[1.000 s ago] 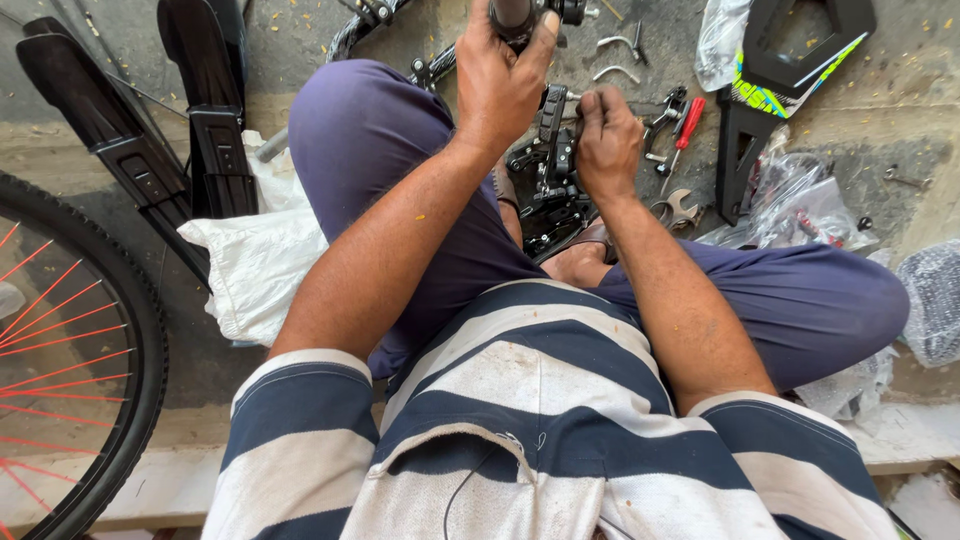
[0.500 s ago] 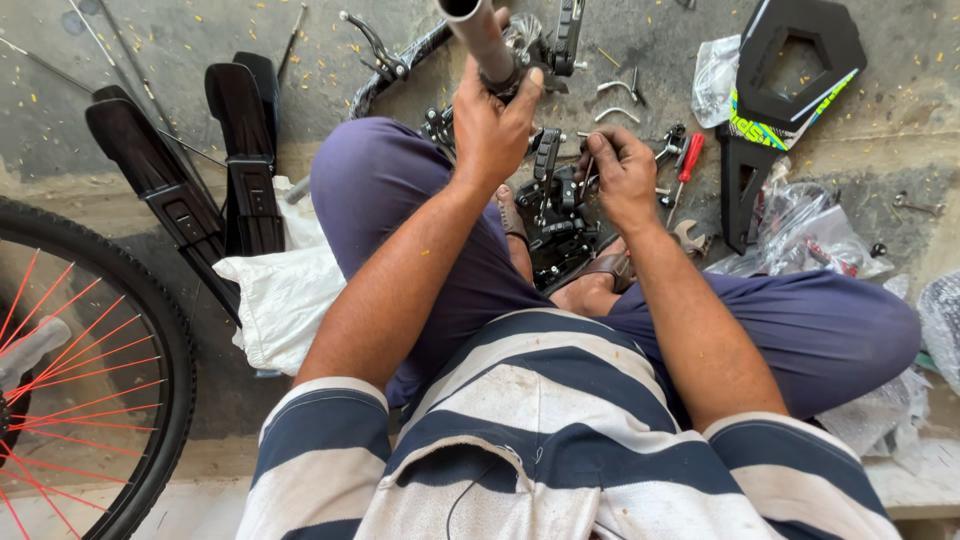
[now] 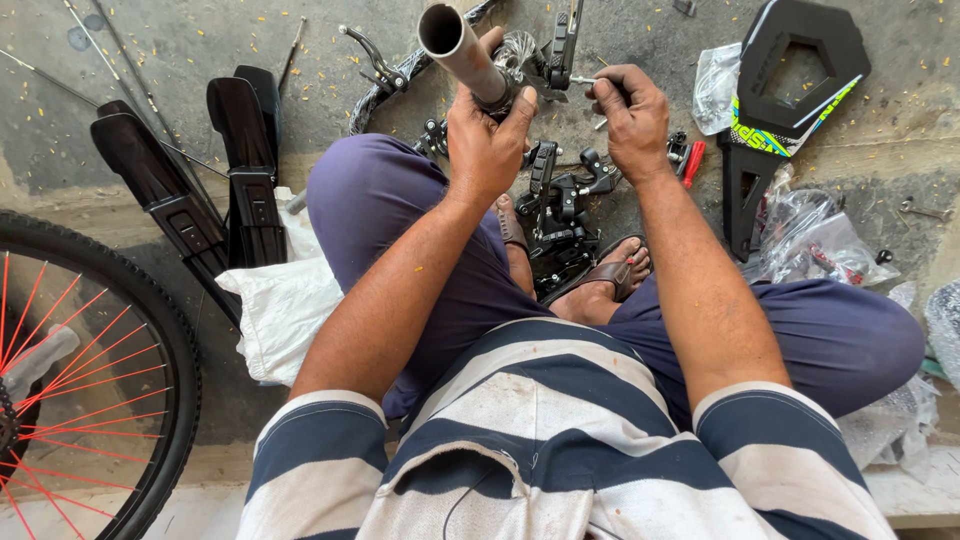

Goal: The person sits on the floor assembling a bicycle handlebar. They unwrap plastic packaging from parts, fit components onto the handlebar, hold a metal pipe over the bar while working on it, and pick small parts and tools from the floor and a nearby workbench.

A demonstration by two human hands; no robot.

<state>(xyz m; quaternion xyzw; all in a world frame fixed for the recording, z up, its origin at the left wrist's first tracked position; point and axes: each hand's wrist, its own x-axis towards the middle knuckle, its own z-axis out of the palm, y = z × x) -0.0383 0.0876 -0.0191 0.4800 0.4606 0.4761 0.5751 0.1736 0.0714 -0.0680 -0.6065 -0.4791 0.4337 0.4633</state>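
Note:
I sit cross-legged on a concrete floor. My left hand (image 3: 487,135) grips a grey metal tube (image 3: 455,48), a bicycle handlebar, held upright with its open end toward the camera. My right hand (image 3: 630,112) is closed on a small metal tool (image 3: 582,80) whose tip points left at the black clamp part (image 3: 560,45) mounted on the bar. A black brake lever (image 3: 365,50) sticks out on the bar's far side. More black bicycle parts (image 3: 560,215) lie between my feet.
Black mudguards (image 3: 215,190) lie at left, beside a white cloth (image 3: 285,310). A bicycle wheel with red spokes (image 3: 70,380) fills the lower left. A black plastic guard (image 3: 790,80), clear plastic bags (image 3: 815,235) and a red-handled tool (image 3: 692,163) lie at right.
The view has tilted down. My left hand has brought the tube nearer so its open end shows. My right hand has risen from the parts by my feet to the clamp.

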